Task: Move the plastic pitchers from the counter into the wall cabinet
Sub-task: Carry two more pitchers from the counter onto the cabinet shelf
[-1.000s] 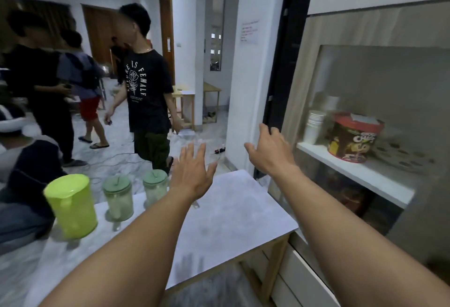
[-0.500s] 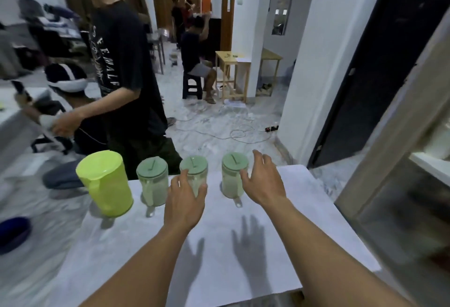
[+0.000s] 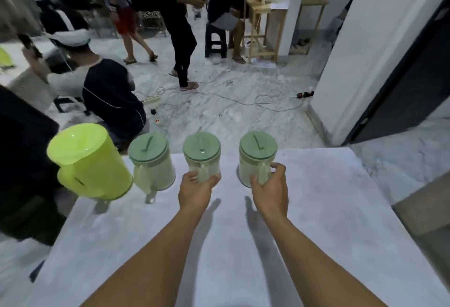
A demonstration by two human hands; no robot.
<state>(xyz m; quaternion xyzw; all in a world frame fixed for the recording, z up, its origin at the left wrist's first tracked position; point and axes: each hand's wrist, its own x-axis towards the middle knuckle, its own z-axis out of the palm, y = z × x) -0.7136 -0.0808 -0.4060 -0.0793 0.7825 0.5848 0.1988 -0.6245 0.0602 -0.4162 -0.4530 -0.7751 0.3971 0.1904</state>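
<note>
While both hands grip handles, left hand [image 3: 194, 191] fingers wrap the middle pitcher [image 3: 202, 154], right hand [image 3: 269, 188] fingers the right pitcher [image 3: 257, 158]; beside the left fingers on the worktop [image 3: 328, 221] stand a third lidded pitcher [image 3: 152, 160] and a lime pitcher [image 3: 90, 160].

table [image 3: 316, 209]: matt pale stone-look top | lime pitcher [image 3: 97, 168]: glossy opaque plastic | three pale green pitchers [image 3: 253, 160]: cloudy translucent plastic, smooth matt lids | floor [image 3: 231, 117]: polished marble-look
</note>
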